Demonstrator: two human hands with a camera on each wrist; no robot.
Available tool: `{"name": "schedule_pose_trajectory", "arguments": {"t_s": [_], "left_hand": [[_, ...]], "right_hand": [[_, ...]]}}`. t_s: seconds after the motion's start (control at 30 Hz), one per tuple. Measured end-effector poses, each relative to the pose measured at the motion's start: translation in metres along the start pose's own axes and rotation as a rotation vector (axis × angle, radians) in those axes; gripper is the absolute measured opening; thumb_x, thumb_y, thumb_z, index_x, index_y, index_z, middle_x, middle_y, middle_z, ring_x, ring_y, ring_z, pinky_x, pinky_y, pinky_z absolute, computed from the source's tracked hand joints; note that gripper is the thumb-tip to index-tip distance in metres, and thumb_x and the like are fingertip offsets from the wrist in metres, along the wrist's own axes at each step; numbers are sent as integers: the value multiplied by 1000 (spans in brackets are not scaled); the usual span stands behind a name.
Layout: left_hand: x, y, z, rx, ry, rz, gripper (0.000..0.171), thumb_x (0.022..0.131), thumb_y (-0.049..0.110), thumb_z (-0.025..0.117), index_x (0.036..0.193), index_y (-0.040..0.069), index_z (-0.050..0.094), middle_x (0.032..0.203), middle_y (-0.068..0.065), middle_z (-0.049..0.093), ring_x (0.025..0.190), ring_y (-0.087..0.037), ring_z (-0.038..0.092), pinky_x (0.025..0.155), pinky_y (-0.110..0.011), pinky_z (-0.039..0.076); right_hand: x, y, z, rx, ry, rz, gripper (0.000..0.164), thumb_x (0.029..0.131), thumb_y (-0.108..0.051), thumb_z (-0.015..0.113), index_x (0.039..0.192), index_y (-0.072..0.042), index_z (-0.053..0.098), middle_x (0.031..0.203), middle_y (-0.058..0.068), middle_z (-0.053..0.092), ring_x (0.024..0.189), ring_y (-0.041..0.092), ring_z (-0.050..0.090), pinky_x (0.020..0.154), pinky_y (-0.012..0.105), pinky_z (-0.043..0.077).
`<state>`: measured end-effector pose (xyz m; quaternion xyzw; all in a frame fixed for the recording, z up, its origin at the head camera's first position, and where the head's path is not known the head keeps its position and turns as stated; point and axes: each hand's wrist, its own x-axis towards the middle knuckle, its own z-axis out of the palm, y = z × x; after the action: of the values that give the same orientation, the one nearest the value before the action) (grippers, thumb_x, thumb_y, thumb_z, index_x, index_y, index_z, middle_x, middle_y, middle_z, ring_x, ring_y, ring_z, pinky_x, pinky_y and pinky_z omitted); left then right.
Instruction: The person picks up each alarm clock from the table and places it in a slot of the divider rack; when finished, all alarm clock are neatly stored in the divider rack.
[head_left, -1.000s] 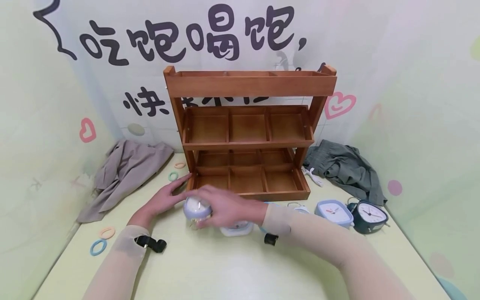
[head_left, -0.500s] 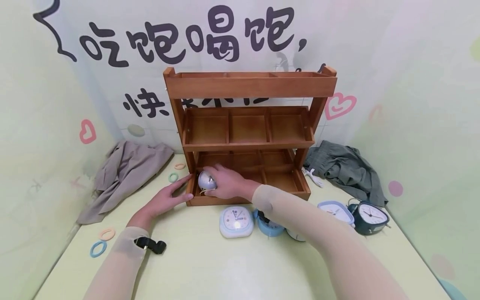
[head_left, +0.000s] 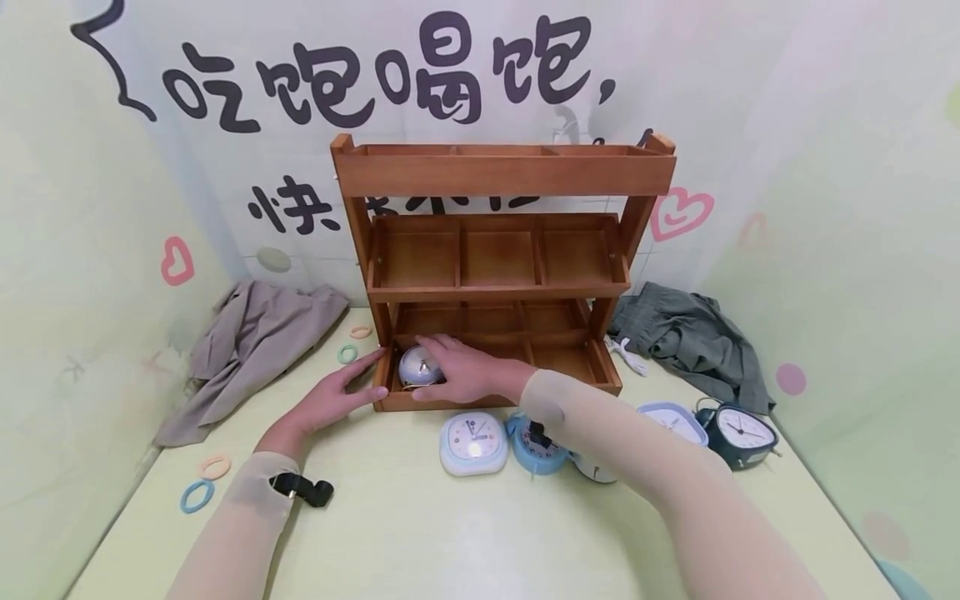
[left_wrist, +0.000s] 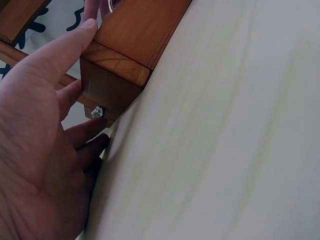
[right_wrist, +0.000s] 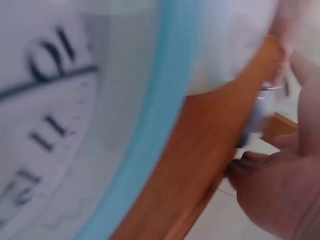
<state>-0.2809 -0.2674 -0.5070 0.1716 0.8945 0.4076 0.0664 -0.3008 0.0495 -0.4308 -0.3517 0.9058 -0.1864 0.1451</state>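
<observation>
A round pale-violet alarm clock sits in the bottom left compartment of a brown wooden shelf rack. My right hand is at the clock's right side, fingers above and thumb low near the tray's front edge. In the right wrist view, a bit of the violet clock shows beside the hand. My left hand touches the rack's lower left end. The left wrist view has the thumb at the front corner and the other fingers along the bolted side.
In front of the rack stand a white-and-blue clock, a blue round clock, a square blue clock and a dark clock. Coloured rings lie left. Cloths flank the rack.
My right hand carried the violet clock from the table into the bottom left compartment, then loosened and shifted slightly right off it. My left hand stayed at the rack.
</observation>
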Motion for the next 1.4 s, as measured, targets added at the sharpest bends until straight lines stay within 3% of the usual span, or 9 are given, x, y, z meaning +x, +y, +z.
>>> {"name": "schedule_pose_trajectory", "arguments": {"t_s": [0.1, 0.2, 0.3, 0.43, 0.63, 0.93, 1.17, 1.3, 1.4], "left_hand": [[1, -1, 1, -7, 4, 5, 83, 106, 56, 73, 176, 39, 34, 181, -7, 33, 167, -41, 26, 130, -72, 23], [0, -1, 2, -6, 5, 15, 83, 106, 55, 73, 177, 38, 33, 181, -7, 33, 167, -41, 26, 130, -72, 23], [0, -1, 3, -6, 9, 20, 84, 105, 56, 74, 176, 37, 34, 181, -7, 34, 167, -41, 27, 130, -71, 24], [-2, -1, 3, -4, 17, 17, 84, 105, 56, 74, 176, 37, 34, 181, -8, 33, 166, -42, 27, 130, -72, 24], [-3, 0, 2, -7, 11, 1, 85, 105, 57, 73, 177, 37, 33, 181, -10, 32, 166, -43, 26, 129, -73, 23], [-3, 1, 3, -11, 7, -10, 85, 105, 58, 73, 177, 36, 32, 181, -12, 32, 167, -45, 25, 129, -74, 22], [-2, 0, 3, -14, 11, -1, 84, 105, 57, 74, 177, 37, 33, 181, -10, 33, 166, -43, 26, 130, -72, 23], [-3, 1, 1, -23, 20, 7, 83, 105, 55, 74, 176, 37, 35, 181, -10, 34, 166, -43, 27, 130, -72, 24], [-3, 1, 2, -24, 10, 12, 84, 105, 56, 74, 177, 37, 34, 181, -10, 33, 167, -42, 26, 130, -72, 23]], "right_hand": [[-26, 0, -7, -21, 50, -24, 107, 101, -75, 66, 179, -17, 21, 179, 14, 28, 162, 31, 35, 128, 52, 40], [-57, 2, -8, -36, 63, -108, 99, 102, -72, 68, 176, -16, 33, 163, 13, 43, 140, 25, 50, 113, 45, 54], [-83, 3, -5, -40, 2, -178, 96, 100, -72, 72, 172, -17, 43, 147, 9, 49, 121, 17, 52, 98, 36, 56], [-99, 7, 7, -104, -78, -209, 98, 94, -77, 75, 169, -18, 49, 146, 3, 50, 122, 13, 50, 100, 29, 53], [-102, 5, 23, -204, -86, -199, 98, 89, -70, 86, 165, -18, 52, 154, 2, 55, 134, 18, 51, 108, 32, 53], [-108, -1, 26, -185, -43, -156, 90, 88, -58, 90, 162, -21, 55, 159, 0, 57, 139, 19, 55, 117, 40, 50], [-110, 13, -12, -94, 133, -123, 95, 85, -48, 94, 167, -26, 52, 169, 4, 49, 147, 26, 50, 113, 53, 53], [-91, 36, -32, -75, 231, -27, 94, 86, -49, 96, 166, -25, 53, 164, 4, 53, 142, 25, 52, 111, 51, 55], [-77, 54, -38, -55, 245, 68, 90, 86, -48, 96, 163, -27, 55, 159, 3, 57, 137, 25, 55, 112, 51, 55]]}}
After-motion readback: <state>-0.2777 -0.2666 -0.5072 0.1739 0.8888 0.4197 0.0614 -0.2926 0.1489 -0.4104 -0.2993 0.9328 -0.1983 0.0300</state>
